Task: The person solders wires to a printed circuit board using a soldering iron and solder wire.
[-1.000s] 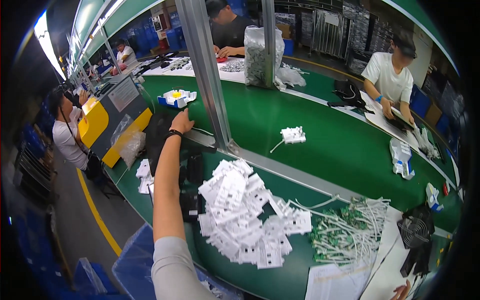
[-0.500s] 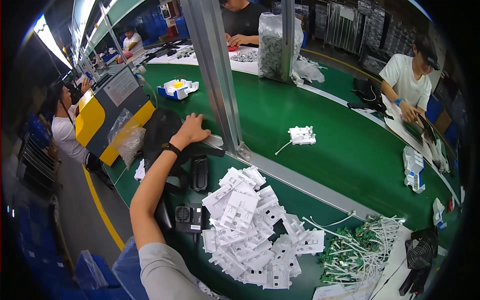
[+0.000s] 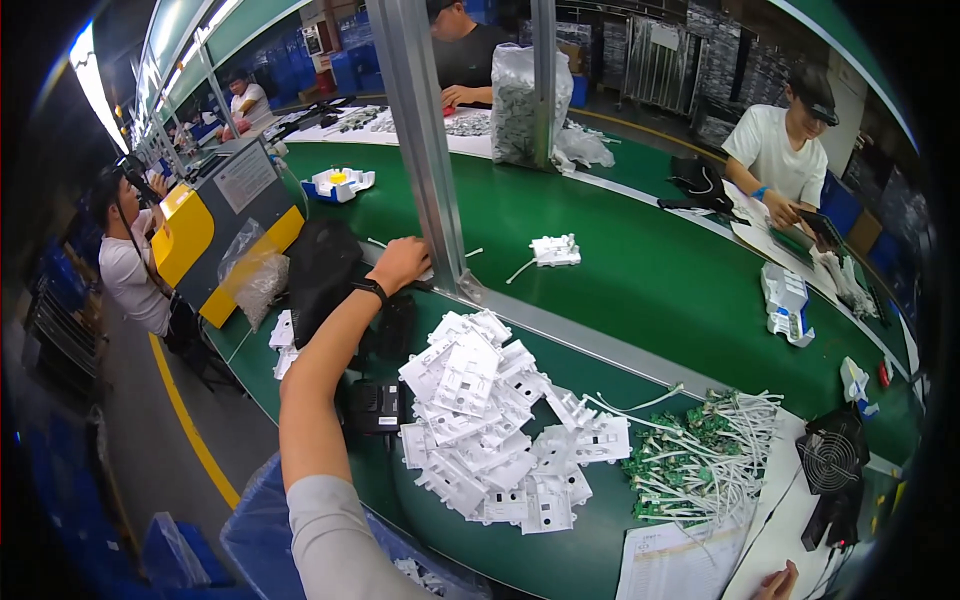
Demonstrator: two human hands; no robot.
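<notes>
reach seems settled as your left hand, just spread, now curls beside the metal post; i cannot tell if it or your right hand pinches anything.

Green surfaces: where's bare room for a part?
Bare: between the lone white housing and the blue-white housing to its right; a smaller patch between the white plate pile and paper sheet. Crowded: around the left hand and black device.
</notes>
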